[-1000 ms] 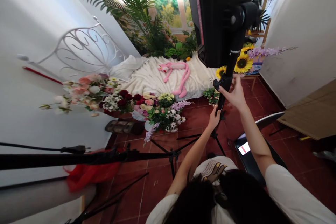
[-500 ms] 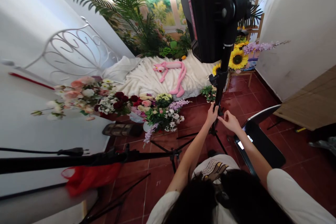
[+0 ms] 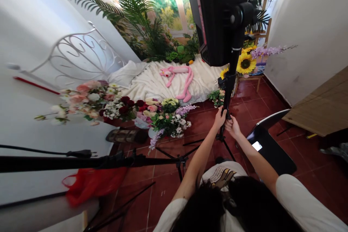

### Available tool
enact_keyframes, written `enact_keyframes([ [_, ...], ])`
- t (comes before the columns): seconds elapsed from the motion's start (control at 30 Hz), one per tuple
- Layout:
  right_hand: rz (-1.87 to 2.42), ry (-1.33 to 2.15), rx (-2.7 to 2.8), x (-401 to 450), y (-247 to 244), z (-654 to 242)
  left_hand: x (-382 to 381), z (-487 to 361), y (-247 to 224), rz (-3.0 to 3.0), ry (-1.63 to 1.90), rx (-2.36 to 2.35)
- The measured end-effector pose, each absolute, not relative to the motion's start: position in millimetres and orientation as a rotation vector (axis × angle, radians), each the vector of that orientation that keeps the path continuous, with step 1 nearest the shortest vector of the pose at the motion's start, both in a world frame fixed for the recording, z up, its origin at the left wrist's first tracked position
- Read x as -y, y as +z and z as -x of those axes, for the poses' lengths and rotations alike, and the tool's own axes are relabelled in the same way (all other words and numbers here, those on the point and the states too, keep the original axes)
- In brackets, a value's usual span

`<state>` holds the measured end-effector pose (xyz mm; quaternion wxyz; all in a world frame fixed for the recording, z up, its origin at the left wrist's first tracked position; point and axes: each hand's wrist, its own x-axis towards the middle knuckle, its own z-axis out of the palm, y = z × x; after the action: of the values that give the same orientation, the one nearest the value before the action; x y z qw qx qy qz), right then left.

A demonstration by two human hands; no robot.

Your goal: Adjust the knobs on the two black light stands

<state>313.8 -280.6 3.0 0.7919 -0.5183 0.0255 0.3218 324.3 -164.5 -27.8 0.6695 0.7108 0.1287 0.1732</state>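
Observation:
A black light stand [image 3: 229, 90] rises in front of me with a large black lamp [image 3: 214, 25] at its top. My left hand [image 3: 220, 116] is wrapped round the pole low down. Just to the right, my right hand [image 3: 232, 127] is closed at a small black knob [image 3: 227, 116] on the pole; its fingertips are partly hidden. The stand's thin legs spread on the red tiled floor below my hands.
A pink plush toy [image 3: 181, 70] lies on a cream blanket [image 3: 146, 79], with flowers [image 3: 168, 116] before it. A second black stand [image 3: 152, 161] crosses at lower left. At right, a black chair [image 3: 274, 152] bears a phone [image 3: 257, 146].
My right hand has shifted slightly left and down, its fingers now curled in at the knob. My left hand stays on the pole. The view has moved a little.

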Motion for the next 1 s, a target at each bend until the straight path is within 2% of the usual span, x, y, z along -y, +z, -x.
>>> enact_keyframes([
  [0.1,0.839,0.737,-0.064,277,5,-309,165,-324,-27,-1.608,0.379,-0.290],
  [0.2,0.856,0.794,-0.066,282,9,-310,164,-324,-26,-1.621,0.384,-0.270],
  [0.3,1.171,0.782,-0.057,292,10,-317,163,-324,-26,-1.618,0.387,-0.224],
  [0.4,1.583,0.399,0.011,303,11,-322,161,-324,-27,-1.610,0.394,-0.171],
  [0.5,1.774,0.098,0.177,311,15,-325,162,-325,-28,-1.613,0.394,-0.168],
  [0.67,2.017,0.151,0.452,311,27,-329,164,-325,-25,-1.588,0.376,-0.215],
  [1.0,2.429,0.320,0.545,306,52,-349,162,-322,-17,-1.570,0.344,-0.187],
])
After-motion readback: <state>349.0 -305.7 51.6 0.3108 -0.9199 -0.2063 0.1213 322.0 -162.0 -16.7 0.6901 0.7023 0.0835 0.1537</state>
